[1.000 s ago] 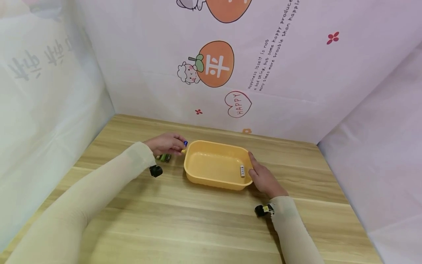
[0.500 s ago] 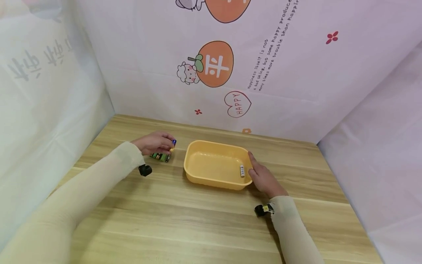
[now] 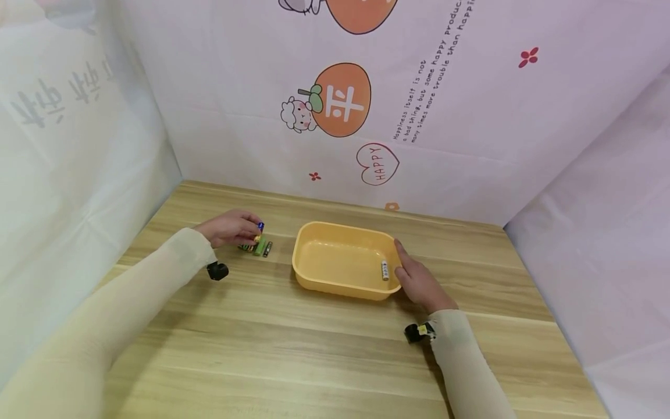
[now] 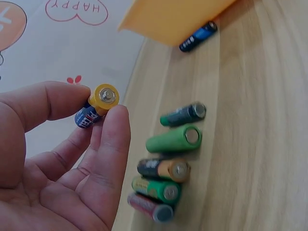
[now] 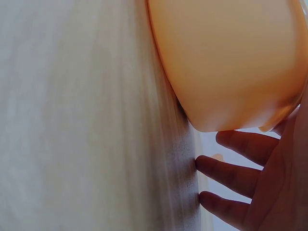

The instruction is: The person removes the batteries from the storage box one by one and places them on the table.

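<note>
My left hand (image 3: 232, 227) pinches a blue battery with a yellow end (image 4: 104, 98) between thumb and fingers, raised above the wood table. Below it several batteries lie side by side, among them a bright green battery (image 4: 174, 138) and a black and orange battery (image 4: 164, 169). My right hand (image 3: 421, 284) grips the right end of a yellow plastic tray (image 3: 345, 287), thumb over the rim; in the right wrist view other fingers extend below its corner. A whitish battery (image 3: 384, 270) lies inside the tray near that hand.
In the left wrist view a dark blue battery (image 4: 198, 36) lies near the tray's edge; the head view does not show it clearly. A printed cloth wall (image 3: 445, 174) rises behind the wood table (image 3: 293, 355), and further cloth stands at both sides.
My left hand has moved left, away from the tray, carrying the blue and yellow battery over the row of batteries. My right hand and the tray stay in place.
</note>
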{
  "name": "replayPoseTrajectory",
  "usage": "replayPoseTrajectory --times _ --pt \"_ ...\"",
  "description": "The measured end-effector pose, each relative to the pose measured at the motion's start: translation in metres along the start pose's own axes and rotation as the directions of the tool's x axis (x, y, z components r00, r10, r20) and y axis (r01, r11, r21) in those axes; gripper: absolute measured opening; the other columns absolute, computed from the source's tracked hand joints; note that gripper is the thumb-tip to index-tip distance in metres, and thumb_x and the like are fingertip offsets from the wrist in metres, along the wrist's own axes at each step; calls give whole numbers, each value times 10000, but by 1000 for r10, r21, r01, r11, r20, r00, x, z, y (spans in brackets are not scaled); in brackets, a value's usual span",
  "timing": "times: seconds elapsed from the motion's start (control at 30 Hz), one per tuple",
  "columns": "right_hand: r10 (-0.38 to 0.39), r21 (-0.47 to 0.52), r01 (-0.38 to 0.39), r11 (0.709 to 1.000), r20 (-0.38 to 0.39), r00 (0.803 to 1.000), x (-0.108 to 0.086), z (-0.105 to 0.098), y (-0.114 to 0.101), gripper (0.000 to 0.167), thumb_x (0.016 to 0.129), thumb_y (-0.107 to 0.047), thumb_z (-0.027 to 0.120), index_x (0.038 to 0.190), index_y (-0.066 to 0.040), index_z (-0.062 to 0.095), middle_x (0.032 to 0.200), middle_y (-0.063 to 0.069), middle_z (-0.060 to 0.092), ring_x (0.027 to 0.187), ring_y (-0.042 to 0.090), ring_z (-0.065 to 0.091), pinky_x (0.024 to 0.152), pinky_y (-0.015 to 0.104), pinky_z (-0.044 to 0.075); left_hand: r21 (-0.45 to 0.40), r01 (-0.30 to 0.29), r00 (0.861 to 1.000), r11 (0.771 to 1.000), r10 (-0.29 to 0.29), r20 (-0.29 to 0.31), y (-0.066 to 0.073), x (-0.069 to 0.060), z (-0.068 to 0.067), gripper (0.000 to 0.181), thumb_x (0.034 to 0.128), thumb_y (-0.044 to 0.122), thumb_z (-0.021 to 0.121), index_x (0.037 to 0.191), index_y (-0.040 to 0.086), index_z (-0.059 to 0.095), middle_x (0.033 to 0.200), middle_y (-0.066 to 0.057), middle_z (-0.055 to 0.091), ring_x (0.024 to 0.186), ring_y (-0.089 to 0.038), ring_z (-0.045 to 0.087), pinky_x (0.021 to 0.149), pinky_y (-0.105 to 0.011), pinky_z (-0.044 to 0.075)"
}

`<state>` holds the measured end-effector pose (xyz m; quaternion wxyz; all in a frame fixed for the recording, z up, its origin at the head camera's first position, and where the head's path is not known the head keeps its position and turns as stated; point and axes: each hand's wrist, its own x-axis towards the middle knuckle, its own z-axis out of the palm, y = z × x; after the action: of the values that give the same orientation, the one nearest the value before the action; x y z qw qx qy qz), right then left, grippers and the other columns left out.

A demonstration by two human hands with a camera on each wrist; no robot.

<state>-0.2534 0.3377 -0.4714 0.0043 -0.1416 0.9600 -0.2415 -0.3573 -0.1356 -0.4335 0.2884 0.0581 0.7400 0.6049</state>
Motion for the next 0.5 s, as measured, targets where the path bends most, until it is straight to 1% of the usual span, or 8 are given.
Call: replayPoseTrajectory --times 0.1,0.27,0.43,0.5 --pt "0 -1 0 1000 0 1000 1 0 0 636 1006 -201 326 1576 -159 47 1542 156 294 1360 380 346 1103 542 290 7 3 1000 1000 -3 -17 -4 -2 -6 512 970 62 578 1407 -87 355 1254 -235 492 952 -184 623 898 -340 532" --pt "-6 0 6 1000 -1 1000 2 1 1 629 1007 -200 328 1575 -137 65 1541 153 297 1357 375 353 1104 537 291 -8 -4 999 1000 4 -51 -10 -4 -18 519 978 60 564 1416 -96 332 1240 -224 500 931 -175 624 871 -318 543" --pt "4 1 -4 1000 10 1000 2 1 0 641 1008 -204 323 1576 -177 27 1548 152 282 1364 379 340 1109 539 279 -52 1 998 999 -4 -59 -19 -4 -29 542 968 31 565 1420 -117 305 1146 -182 541 890 -170 627 852 -305 549" --pt "6 1 -6 1000 8 1000 1 1 0 642 1009 -202 324 1575 -189 21 1548 151 283 1363 379 341 1110 539 279 -64 6 997 998 -10 -71 -22 -4 -32 530 962 20 570 1408 -116 319 1103 -153 561 869 -161 629 851 -308 551"
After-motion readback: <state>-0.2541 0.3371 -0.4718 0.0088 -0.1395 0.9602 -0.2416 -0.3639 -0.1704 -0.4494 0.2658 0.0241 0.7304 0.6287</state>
